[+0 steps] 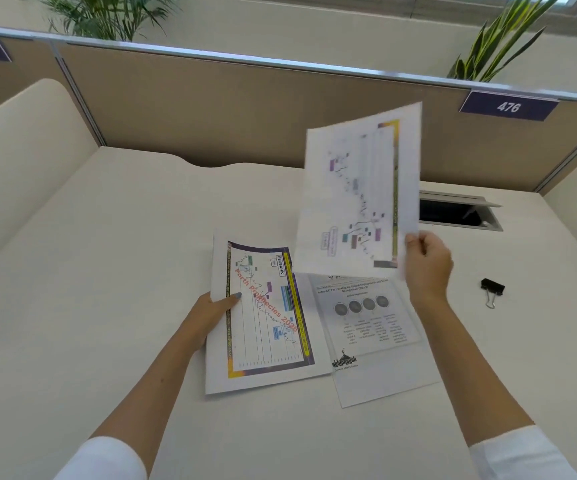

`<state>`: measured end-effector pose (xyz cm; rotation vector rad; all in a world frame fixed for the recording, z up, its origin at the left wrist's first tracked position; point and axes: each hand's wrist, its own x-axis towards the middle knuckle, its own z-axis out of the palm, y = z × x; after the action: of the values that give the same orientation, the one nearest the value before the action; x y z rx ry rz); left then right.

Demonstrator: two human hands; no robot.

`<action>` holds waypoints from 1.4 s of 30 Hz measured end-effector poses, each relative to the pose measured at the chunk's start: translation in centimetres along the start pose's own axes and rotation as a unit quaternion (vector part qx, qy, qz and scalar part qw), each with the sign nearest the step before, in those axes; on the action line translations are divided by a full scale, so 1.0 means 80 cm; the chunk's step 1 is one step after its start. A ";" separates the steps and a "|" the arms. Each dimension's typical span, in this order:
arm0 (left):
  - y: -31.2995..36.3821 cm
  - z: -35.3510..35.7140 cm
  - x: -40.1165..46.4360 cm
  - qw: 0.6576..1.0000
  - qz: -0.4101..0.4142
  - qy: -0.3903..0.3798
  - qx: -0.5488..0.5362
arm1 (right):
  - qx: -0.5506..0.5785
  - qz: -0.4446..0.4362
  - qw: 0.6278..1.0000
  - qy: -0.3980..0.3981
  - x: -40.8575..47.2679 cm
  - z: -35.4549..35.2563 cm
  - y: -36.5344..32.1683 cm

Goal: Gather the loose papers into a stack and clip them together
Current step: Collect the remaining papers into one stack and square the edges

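Note:
My right hand [427, 263] pinches the lower right edge of a printed chart sheet [356, 192] and holds it upright above the desk, its print showing through faintly. My left hand [216, 311] grips the left edge of a second chart sheet [262, 317] with red lettering, thumb on top, lifted slightly off the desk. A third sheet [373, 344] with four grey circles lies flat on the white desk [107, 271] between my arms, partly under the other two. A black binder clip [492, 289] lies on the desk to the right of my right hand.
A beige partition [210, 109] with a purple "476" label [508, 106] runs along the desk's far edge. An open cable hatch [460, 213] is set in the desk behind the raised sheet. A curved white side panel [13, 168] stands at the left. Plants rise behind the partition.

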<state>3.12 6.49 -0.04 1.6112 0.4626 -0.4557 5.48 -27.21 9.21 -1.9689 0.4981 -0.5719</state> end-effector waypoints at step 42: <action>-0.004 0.000 -0.001 1.000 0.023 0.010 0.016 | -0.407 0.217 0.877 -0.137 -0.031 -0.008 0.094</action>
<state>2.90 6.51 -0.24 1.6552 0.4352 -0.4148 2.34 -29.49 2.24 -2.5406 1.0871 0.2679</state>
